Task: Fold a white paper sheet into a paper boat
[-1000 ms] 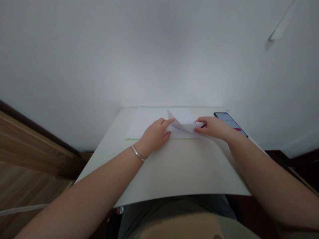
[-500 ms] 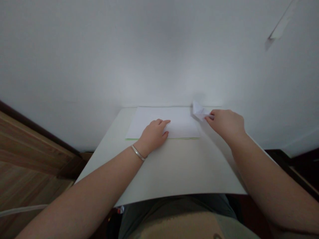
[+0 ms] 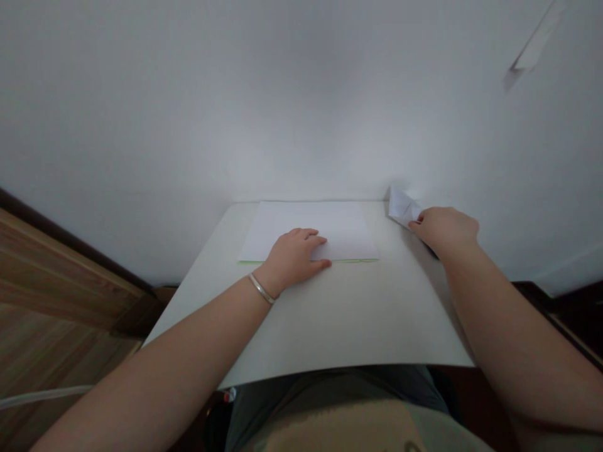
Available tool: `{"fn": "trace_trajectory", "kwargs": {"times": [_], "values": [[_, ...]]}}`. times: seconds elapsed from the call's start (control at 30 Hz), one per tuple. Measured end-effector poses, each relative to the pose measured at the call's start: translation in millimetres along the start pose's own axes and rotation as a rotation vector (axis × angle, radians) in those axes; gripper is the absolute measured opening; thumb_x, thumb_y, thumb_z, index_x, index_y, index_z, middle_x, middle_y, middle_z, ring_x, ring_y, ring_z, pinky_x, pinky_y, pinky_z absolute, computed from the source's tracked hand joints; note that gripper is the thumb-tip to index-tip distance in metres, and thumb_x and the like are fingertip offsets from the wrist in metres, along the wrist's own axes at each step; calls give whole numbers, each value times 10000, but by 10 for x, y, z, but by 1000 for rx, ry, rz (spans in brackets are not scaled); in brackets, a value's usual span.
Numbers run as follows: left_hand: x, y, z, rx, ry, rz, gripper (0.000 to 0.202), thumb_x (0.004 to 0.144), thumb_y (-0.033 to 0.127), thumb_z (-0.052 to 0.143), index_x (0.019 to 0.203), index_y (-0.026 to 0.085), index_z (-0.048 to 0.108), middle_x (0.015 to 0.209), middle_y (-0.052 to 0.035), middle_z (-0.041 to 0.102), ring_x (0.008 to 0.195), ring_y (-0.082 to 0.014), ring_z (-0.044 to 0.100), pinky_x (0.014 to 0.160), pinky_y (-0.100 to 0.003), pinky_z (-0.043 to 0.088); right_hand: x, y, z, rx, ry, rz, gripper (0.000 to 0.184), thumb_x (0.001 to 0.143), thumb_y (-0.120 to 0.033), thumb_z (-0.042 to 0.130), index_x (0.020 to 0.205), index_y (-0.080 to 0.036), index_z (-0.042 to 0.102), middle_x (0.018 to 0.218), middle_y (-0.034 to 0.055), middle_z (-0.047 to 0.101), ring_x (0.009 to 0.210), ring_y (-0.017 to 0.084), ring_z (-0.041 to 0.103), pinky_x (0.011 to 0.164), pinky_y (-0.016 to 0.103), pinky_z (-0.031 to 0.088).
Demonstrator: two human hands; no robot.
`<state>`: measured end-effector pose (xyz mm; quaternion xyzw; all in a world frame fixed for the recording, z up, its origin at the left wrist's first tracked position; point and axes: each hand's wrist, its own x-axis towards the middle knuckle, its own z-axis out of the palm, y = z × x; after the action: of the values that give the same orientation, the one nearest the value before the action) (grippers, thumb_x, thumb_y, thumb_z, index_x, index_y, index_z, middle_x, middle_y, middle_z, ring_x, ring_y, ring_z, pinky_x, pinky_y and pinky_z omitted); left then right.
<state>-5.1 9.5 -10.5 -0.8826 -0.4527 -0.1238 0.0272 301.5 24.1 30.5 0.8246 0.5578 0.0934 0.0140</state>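
Observation:
White sheets of paper (image 3: 325, 218) lie flat at the far side of the white table, with a thin green edge showing along the front. My left hand (image 3: 298, 254) rests on their front edge, fingers spread and holding nothing; a silver bangle circles that wrist. At the table's far right, my right hand (image 3: 445, 229) pinches a folded white paper (image 3: 402, 206) between thumb and fingers. The folded paper is tilted, its pointed end up near the wall. Part of it is hidden behind the hand.
The white table (image 3: 348, 326) stands against a pale wall (image 3: 301, 113). Wooden furniture (image 3: 56, 276) is on the left, with a white cable (image 3: 47, 395) in front of it. A white strip (image 3: 537, 47) sticks out from the wall at upper right.
My right hand has moved right with the folded paper, away from the flat sheets. My left hand's fingers have spread wider, the thumb now further out at the sheets' front edge.

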Motion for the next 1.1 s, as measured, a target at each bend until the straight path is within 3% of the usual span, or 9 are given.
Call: {"fn": "trace_trajectory", "kwargs": {"times": [0.27,0.5,0.63,0.73,0.8,0.9,1.1], "values": [[0,12,-14,-12,8,9,468,846,493,552,1209,204,617,1286,-89,588,1175,-251,533,1013,-395,423,-32,24,26,44,111,-91,438,792,-510,499,977,-187,730,1046,203,636,935,372,599,666,463,482],[0,25,-31,-13,2,12,477,845,486,556,1219,194,611,1290,-91,588,1178,-251,532,1018,-395,419,-79,-5,18,77,219,-152,421,814,-483,521,1049,-192,715,1180,190,576,1035,365,525,742,460,465],[7,41,-41,1,1,12,495,859,479,541,1251,182,587,1316,-96,574,1185,-253,528,1024,-392,414,-172,-209,-23,186,365,-389,372,843,-437,527,1027,-174,716,1210,141,601,1094,331,511,897,462,423],[10,55,-56,20,-3,15,481,874,476,522,1254,188,588,1337,-100,559,1199,-256,522,1028,-395,405,-299,-434,-26,348,171,-797,319,867,-402,523,1062,-216,694,1171,76,651,1097,242,547,979,392,399],[11,61,-67,30,-4,13,478,880,478,511,1259,195,583,1350,-102,548,1210,-257,514,1032,-400,398,-392,-556,-14,378,48,-973,334,833,-376,577,1121,-232,668,1197,59,646,1136,235,539,998,378,396],[13,63,-78,36,-11,19,471,889,474,496,1270,207,571,1360,-90,542,1212,-250,512,1032,-397,396,-492,-643,-2,367,-14,-995,356,835,-347,565,1153,-215,653,1181,69,656,1114,237,556,973,364,421],[22,61,-84,42,-15,45,441,893,441,494,1256,204,578,1339,-91,556,1186,-253,525,1019,-403,408,-521,-628,-15,317,-8,-991,339,830,-334,561,1140,-240,661,1178,59,661,1107,236,567,937,349,444]]}}
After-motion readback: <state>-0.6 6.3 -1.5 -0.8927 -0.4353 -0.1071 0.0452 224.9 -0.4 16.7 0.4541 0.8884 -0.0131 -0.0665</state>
